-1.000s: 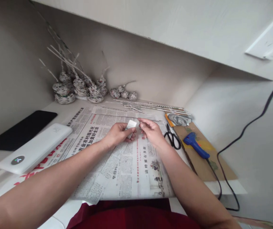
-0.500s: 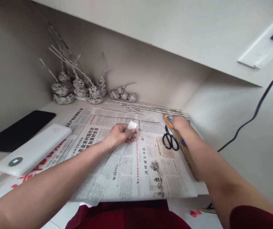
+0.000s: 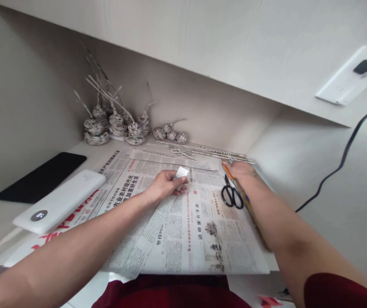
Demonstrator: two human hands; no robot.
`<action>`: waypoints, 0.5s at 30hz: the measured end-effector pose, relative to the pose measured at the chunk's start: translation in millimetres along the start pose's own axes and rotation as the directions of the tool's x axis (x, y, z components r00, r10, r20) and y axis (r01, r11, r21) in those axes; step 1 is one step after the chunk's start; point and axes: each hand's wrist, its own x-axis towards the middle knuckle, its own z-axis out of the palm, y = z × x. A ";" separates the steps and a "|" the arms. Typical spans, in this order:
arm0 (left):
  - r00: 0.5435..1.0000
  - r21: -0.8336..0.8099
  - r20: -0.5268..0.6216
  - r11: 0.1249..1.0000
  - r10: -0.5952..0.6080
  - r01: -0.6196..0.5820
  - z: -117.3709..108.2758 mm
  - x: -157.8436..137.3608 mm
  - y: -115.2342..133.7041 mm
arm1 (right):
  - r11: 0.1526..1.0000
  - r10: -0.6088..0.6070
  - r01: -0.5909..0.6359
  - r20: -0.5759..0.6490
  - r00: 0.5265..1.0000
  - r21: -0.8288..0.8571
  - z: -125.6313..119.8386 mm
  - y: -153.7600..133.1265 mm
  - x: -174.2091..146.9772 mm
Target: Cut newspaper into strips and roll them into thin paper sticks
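Observation:
My left hand (image 3: 170, 185) is closed over the middle of the newspaper sheet, pinching a narrow strip of newspaper (image 3: 157, 220). The strip's blank white end sticks up past my thumb, and its printed length seems to run down toward the table's front edge. At the back right, my right hand (image 3: 242, 170) has its fingers bent down by the orange end of a long brown item (image 3: 250, 207). What those fingers grip is hidden. Black-handled scissors (image 3: 232, 196) lie on the newspaper (image 3: 231, 256), just left of that item.
Thin rolled paper sticks (image 3: 209, 152) lie along the back. Woven paper gourds (image 3: 117, 125) and several small paper balls (image 3: 181, 137) stand by the rear wall. A white power bank (image 3: 71, 192) and a black flat slab (image 3: 42, 177) sit at left. Overhead hangs a panel (image 3: 202, 51).
The whole view has shifted a little, so things appear further right and lower. My right hand has turned slightly at the orange end. My left hand keeps its pinch on the strip.

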 end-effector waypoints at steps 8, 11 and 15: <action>1.000 -0.005 0.016 1.000 -0.008 0.009 1.7 -1.8 3.2 | 0.743 -0.309 0.383 -0.226 0.924 0.548 -15.4 -57.2 -81.3; 0.999 0.019 0.031 1.000 0.014 -0.014 3.0 -4.2 5.6 | 0.247 -0.570 0.278 -0.092 0.816 0.928 -5.7 -79.8 -117.6; 0.997 0.044 0.057 0.998 0.043 -0.046 3.3 -5.1 4.8 | -0.005 -0.583 0.164 -0.136 0.801 0.986 7.5 -95.4 -138.1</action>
